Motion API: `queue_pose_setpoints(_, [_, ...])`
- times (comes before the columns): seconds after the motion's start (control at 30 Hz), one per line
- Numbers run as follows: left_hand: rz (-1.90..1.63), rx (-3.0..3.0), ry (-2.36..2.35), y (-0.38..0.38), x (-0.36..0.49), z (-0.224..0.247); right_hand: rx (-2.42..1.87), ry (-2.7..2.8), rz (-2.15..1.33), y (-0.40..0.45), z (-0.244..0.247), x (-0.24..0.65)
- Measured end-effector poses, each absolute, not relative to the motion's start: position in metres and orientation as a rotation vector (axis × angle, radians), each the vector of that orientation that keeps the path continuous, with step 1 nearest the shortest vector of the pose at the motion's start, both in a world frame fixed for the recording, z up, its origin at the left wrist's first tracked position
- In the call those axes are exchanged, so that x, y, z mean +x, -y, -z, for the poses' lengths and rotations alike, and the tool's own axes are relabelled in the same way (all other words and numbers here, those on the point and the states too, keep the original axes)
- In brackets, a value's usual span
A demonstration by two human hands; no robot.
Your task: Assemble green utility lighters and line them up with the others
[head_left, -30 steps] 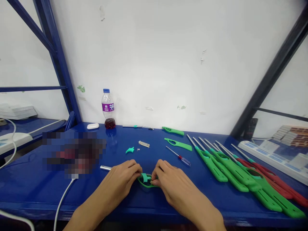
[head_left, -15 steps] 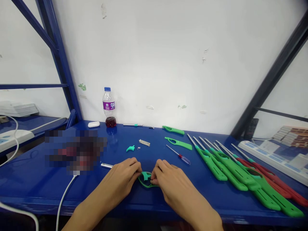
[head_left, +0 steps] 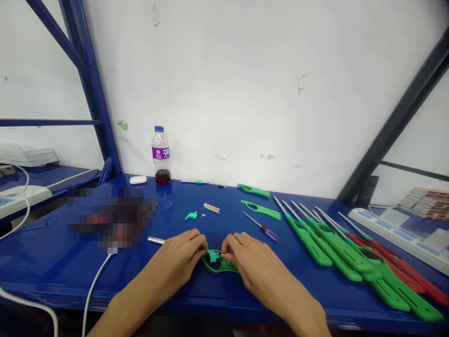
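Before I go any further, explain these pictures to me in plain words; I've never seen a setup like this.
There is no machine here: a person works with two bare hands. The view comes from one camera worn on their head, looking forward and down at a blue table.

The left hand holds one end of a green handle, near a small teal piece. The right hand is at the other end; exactly what its fingertips pinch is hidden.

Beyond the hands lie a screwdriver and two green shell pieces, with a bottle standing further back. Green and red long-nosed tools are piled to the right. The blurred patch on the left cannot be made out.
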State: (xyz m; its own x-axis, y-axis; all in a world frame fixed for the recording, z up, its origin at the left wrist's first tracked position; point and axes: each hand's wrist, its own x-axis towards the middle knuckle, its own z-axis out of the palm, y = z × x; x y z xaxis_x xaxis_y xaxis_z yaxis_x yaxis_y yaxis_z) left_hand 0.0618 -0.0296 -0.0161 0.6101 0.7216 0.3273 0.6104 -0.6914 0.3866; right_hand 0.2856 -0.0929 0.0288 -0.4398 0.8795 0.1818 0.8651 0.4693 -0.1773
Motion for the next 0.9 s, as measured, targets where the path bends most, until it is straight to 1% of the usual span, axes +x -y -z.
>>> queue_pose_setpoints(0.17, [-0.708, 2.549, -1.082, 0.031, 0.060, 0.009, -1.453, 2.452, -0.003, 0.092, -0.023, 0.288])
queue_pose_setpoints(0.3, [-0.735, 2.507, -1.062, 0.031, 0.059, 0.005, -1.436, 2.424, -0.037, 0.089, -0.022, 0.291])
queue_pose_setpoints(0.4, [-0.751, 2.481, -1.059, 0.032, 0.059, 0.003, -1.443, 2.398, -0.129, 0.086, -0.025, 0.292])
queue_pose_setpoints(0.63, [-0.787, 2.409, -1.054, 0.038, 0.060, -0.002, -1.360, 2.224, -0.515, 0.083, -0.033, 0.299])
queue_pose_setpoints(0.9, [-0.774, 2.451, -1.059, 0.039, 0.063, -0.002, -1.325, 2.144, -0.609, 0.079, -0.036, 0.301])
